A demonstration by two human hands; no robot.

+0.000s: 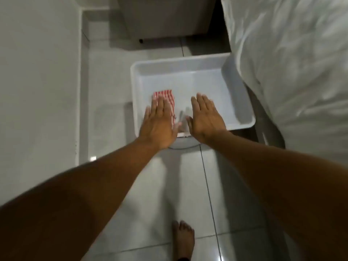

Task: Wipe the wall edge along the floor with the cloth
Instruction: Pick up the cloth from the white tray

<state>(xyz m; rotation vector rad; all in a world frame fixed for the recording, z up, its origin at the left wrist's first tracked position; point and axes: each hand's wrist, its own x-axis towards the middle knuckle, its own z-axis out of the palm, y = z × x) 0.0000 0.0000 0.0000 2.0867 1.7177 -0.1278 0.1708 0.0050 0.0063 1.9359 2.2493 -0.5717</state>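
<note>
Tiled floor [150, 194] beside wall [37, 72], with white tub [188, 80] holding striped cloth [165, 97] ready; left hand [160, 125] flat-open over cloth, gripping nothing, right hand [206, 117] spread empty above tub, seemingly for pickup.

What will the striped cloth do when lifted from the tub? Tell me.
The cloth will likely droop: it lies flat and folded in the tub. It looks thin, so probably light. Its far part shows beyond the left hand, which is open above it, so it should pinch up easily.
</note>
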